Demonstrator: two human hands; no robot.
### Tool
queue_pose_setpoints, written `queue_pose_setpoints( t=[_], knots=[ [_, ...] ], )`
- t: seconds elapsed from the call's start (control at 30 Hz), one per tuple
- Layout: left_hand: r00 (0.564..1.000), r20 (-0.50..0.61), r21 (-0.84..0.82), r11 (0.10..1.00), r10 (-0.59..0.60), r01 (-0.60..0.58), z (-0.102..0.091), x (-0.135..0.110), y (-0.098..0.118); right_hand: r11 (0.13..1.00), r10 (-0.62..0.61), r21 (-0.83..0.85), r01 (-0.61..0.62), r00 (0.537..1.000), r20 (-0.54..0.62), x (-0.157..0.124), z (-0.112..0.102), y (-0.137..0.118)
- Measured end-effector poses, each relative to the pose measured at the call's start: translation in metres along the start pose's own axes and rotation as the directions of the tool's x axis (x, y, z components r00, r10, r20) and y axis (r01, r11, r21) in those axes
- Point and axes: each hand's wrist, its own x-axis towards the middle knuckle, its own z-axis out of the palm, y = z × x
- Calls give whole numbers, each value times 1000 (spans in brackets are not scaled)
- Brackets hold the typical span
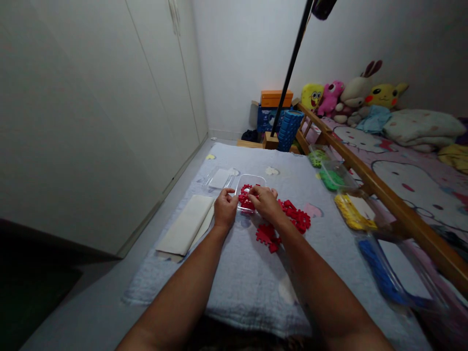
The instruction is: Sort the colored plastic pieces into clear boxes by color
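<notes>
A clear plastic box (pixel 252 181) sits on a pale blue blanket (pixel 256 273) and holds red toothed building pieces. My left hand (pixel 224 208) grips the box's near left edge with curled fingers. Over the box, my right hand (pixel 266 202) pinches red pieces (pixel 244 199) between fingers and thumb. More loose red pieces (pixel 292 214) lie on the blanket just right of and below my right hand.
A clear lid (pixel 220 178) and a white folded sheet (pixel 188 224) lie to the left. Along the right stand clear boxes of green (pixel 331 179), yellow (pixel 353 213) and blue pieces (pixel 380 273) beside a wooden bed rail (pixel 387 200). Plush toys and boxes fill the far corner.
</notes>
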Motion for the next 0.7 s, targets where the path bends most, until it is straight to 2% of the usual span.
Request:
queue_pose_setpoints(
  t=[0.17, 0.33, 0.4, 0.47, 0.6, 0.7],
  knots=[
    [1000, -3, 13, 1000, -2, 2, 1, 0, -1, 988, -4, -149, -29, 976, -217, -9, -13, 26],
    [1000, -4, 34, 999, 14, -14, 0, 0, -1, 968, 96, -200, -152, 959, -268, -23, -42, 61],
    [1000, -6, 35, 999, 24, -23, 0, 0, -1, 954, 131, -235, -187, 963, -235, -32, -50, 70],
    [1000, -6, 38, 999, 30, -29, 0, 0, 0, 943, 134, -284, -173, 979, -151, -42, -53, 73],
    [1000, -5, 35, 999, 16, -16, 0, -1, 0, 927, 38, -375, -15, 998, 55, -59, -45, 67],
    [1000, -7, 40, 999, 10, -10, 0, -1, 0, 897, 7, -440, 42, 994, 109, -64, -34, 60]
  ],
)
